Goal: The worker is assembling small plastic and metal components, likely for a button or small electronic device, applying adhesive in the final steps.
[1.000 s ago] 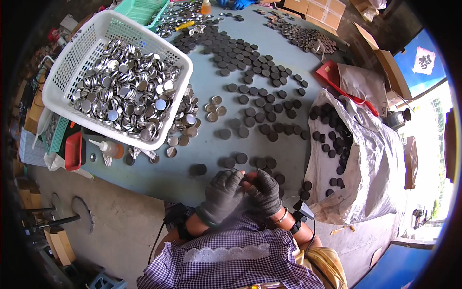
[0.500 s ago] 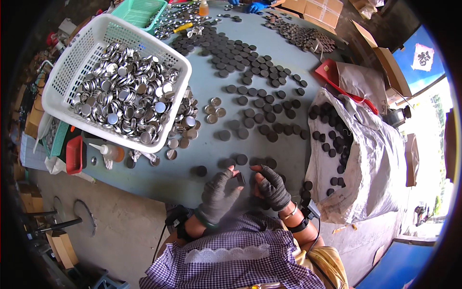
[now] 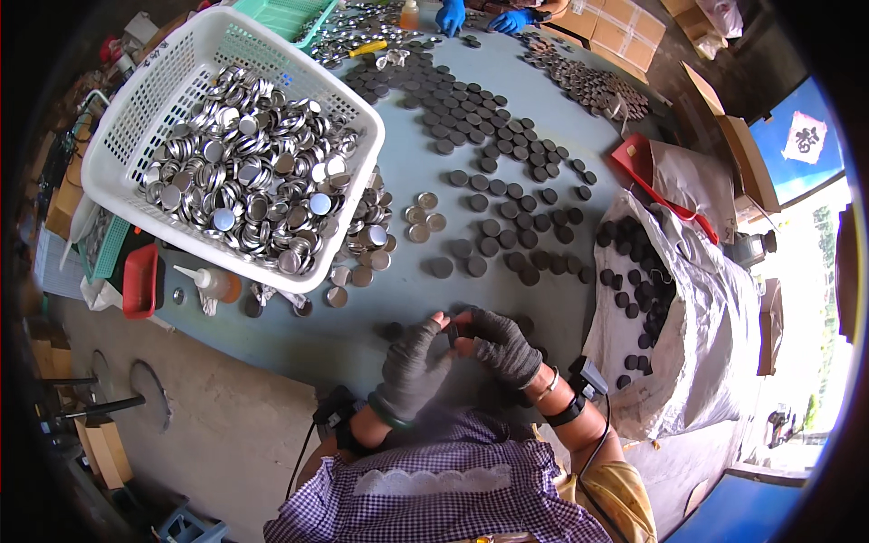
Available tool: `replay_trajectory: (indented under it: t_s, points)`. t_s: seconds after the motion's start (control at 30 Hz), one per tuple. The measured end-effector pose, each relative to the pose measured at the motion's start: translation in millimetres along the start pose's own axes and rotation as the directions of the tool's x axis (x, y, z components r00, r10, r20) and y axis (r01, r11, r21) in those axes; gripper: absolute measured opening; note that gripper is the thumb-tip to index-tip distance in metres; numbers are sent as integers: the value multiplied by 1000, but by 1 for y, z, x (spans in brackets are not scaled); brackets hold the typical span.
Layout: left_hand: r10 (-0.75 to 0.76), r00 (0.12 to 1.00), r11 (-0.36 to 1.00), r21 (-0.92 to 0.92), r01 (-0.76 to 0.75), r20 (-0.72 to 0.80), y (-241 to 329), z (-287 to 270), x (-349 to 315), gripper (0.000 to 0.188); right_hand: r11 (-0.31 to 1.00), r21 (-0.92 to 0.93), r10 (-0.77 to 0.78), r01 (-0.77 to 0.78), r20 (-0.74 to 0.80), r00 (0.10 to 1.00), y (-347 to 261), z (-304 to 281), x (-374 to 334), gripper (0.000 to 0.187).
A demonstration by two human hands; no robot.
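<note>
My left hand point(image 3: 412, 366), in a dark grey fingerless glove, pinches a small black disc point(image 3: 453, 336) on edge above the table's near side. My right hand point(image 3: 502, 347), gloved the same way, meets it from the right with bent fingers at the disc's other side. The fingers partly cover the disc. Just beyond and beside the hands lie a few more black discs point(image 3: 393, 331). Farther out, loose rows of black discs point(image 3: 490, 245) lie flat on the grey-blue table point(image 3: 407, 303). A small cluster of silvery metal caps point(image 3: 417, 215) sits left of them.
A white plastic basket point(image 3: 369, 172) heaped with metal caps stands at the left. Beside it are a squeeze bottle point(image 3: 214, 284) and a red tray point(image 3: 140, 282). A white sack point(image 3: 697, 362) with black discs lies at the right. Blue-gloved hands point(image 3: 451, 16) of another person work at the far edge.
My right hand has moved left to the disc in my left hand. The view has shifted slightly, and the other person's blue-gloved hands show more fully.
</note>
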State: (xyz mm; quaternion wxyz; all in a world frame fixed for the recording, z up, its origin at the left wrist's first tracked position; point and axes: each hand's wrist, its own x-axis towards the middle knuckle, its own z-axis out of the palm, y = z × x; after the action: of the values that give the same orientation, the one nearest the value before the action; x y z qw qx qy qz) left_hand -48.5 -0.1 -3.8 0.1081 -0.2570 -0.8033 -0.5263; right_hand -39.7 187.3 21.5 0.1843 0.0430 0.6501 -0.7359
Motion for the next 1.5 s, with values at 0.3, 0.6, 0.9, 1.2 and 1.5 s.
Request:
replay_trajectory:
  t_s: [0.3, 0.6, 0.9, 1.2, 1.5]
  points:
    - [-107, 987, 991, 67, 116, -123, -9, -22, 2, 56, 405, -878, -567, 254, -23, 824, 3, -32, 152, 28]
    - [-145, 985, 989, 17, 148, -89, -6, -26, -7, 48, 19, -999, -230, 47, 41, 972, -18, -34, 188, 21]
    - [7, 995, 998, 58, -13, 96, 4, 25, -11, 39, 98, -987, -694, 131, 27, 719, -41, -58, 102, 35]
    - [23, 901, 960, 242, -141, 433, -10, 111, 14, 28, 433, -868, -764, 242, -212, 609, -12, -50, -41, 27]
    - [114, 956, 971, 172, -165, 270, 38, 73, 19, 51, 820, -541, -424, 187, -355, 833, 40, -61, -55, 22]
